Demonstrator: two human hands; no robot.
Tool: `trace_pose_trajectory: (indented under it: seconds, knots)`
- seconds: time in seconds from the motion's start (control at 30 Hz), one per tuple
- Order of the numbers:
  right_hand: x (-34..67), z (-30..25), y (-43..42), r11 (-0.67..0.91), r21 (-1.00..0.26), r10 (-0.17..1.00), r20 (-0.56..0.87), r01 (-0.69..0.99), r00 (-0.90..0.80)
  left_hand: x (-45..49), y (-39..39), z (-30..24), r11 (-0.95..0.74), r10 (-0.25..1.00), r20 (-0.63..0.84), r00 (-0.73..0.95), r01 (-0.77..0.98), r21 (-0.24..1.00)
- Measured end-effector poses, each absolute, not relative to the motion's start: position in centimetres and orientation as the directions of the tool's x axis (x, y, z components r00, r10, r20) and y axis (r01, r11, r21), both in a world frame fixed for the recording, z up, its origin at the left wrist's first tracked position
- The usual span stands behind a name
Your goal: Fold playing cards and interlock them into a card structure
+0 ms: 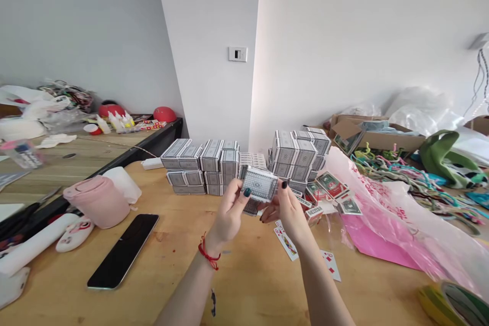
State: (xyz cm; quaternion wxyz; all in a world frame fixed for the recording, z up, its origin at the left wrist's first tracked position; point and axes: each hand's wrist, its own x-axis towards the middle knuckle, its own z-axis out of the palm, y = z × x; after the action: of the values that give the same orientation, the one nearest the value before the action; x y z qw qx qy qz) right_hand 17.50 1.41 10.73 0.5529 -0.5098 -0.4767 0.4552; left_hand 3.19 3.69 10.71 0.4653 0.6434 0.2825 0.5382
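Observation:
Both hands grip some playing cards (259,183) with grey patterned backs, held above the middle of the table. My left hand (228,209) closes on the left edge with its thumb on top. My right hand (287,213) pinches the right edge between thumb and fingers. How many cards are held I cannot tell. Behind them stand blocks faced with the same grey card backs: a left block (183,158), a middle block (214,158) and a taller right block (295,155). Beside my right forearm lie a face-up queen card (286,242) and a six of diamonds (331,265).
Red and green card boxes (329,183) lie right of the blocks, near pink plastic wrapping (382,239). A black phone (124,252) and a pink cylindrical case (97,201) are at left. Yellow tape (439,300) sits front right; colourful cords (405,173) lie beyond.

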Motion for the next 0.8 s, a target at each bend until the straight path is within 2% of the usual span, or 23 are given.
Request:
trace_pose_trajectory:
  seconds: [0.07,0.13,0.2,0.27,0.37,0.47,0.53,0.63,0.8]
  knots:
    - [17.6,11.0,1.5,-0.021,-0.978,0.999,-0.031,-0.206,0.042,2.9,3.7,10.9,-0.489,0.803,0.471,0.365,-0.047,0.871]
    - [17.8,11.2,1.6,-0.050,-0.937,0.999,-0.050,-0.347,-0.007,2.6,3.7,11.1,-0.591,0.735,0.506,0.451,0.061,0.804]
    - [18.0,11.3,1.8,-0.057,-0.897,0.998,-0.044,-0.438,-0.040,2.3,3.8,11.3,-0.648,0.691,0.508,0.515,0.129,0.751]
    - [18.1,11.2,2.0,-0.047,-0.878,0.999,-0.030,-0.476,-0.043,2.1,3.8,11.6,-0.628,0.684,0.469,0.558,0.124,0.768]
    - [17.8,11.1,1.9,0.007,-0.896,1.000,0.011,-0.443,-0.005,2.0,4.0,11.9,-0.420,0.749,0.346,0.564,0.002,0.907]
    - [17.3,11.2,1.4,0.056,-0.926,0.996,0.075,-0.374,-0.036,1.8,4.4,11.7,-0.172,0.884,0.226,0.409,-0.164,0.971]
    - [17.0,11.3,1.1,0.089,-0.946,0.990,0.119,-0.312,-0.077,1.6,4.8,11.5,-0.056,0.924,0.156,0.349,-0.278,0.959]
    - [16.9,11.3,1.0,0.149,-0.966,0.980,0.173,-0.211,-0.099,1.3,5.1,11.5,0.060,0.910,0.112,0.398,-0.395,0.917]
    - [17.2,11.3,0.9,0.245,-0.966,0.957,0.255,-0.082,-0.138,1.1,4.9,11.7,0.146,0.888,0.072,0.454,-0.427,0.892]
